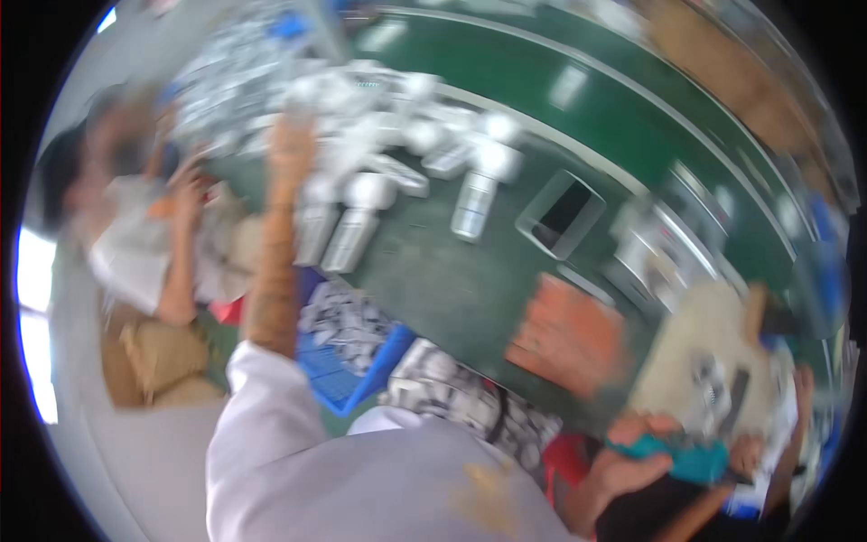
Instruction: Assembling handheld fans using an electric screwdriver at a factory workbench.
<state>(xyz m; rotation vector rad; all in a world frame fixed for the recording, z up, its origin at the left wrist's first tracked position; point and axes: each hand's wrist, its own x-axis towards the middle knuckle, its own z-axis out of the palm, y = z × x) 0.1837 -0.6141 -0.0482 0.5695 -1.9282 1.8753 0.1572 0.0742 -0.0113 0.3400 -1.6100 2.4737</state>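
My left hand [291, 144] reaches far forward over the left of the green table, among a heap of white plastic parts [348, 135]. Motion smears its fingers, so its grip is unclear. Low on the right, my right hand [628, 465] curls around a teal object [691, 458], blurred and partly covered by the fingers. Nearer on the table lie white pieces with a round head and a long flat body, such as one white piece [355, 237] beside my left forearm and another white piece [474, 203] at the middle.
A blue crate [339, 375] of small parts stands at the table's near edge, beside more black-and-white parts [442, 384]. An orange-red stack [571, 336] and a white tray [560, 215] lie right. A co-worker [135, 226] sits left; another person's hand [745, 454] is at right.
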